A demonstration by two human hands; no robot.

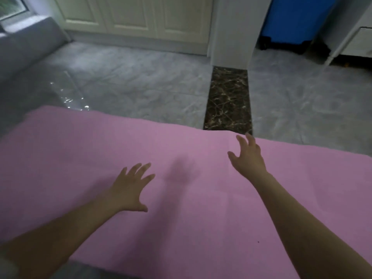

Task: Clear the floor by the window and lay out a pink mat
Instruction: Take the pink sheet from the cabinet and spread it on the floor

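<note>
Head view: pink mat (pixel 181 198) lies spread flat on the grey marble floor (pixel 141 87), running left to right across the lower frame. Left hand (pixel 130 188) over the mat's middle, fingers splayed and straight, holding nothing; can't tell if it touches the surface. Right hand (pixel 248 156) near the mat's far edge, fingers spread and slightly bent, gripping nothing. Hands well apart. Shadow of a hand falls on the mat between them. Dark marble strip (pixel 228 97) in the floor beyond the far edge. Clear plastic sheet (pixel 68 91) on the floor at far left. Cream cabinet doors (pixel 132 15) behind, blue bin (pixel 291 19) upper right, window (pixel 12 7) top left.
</note>
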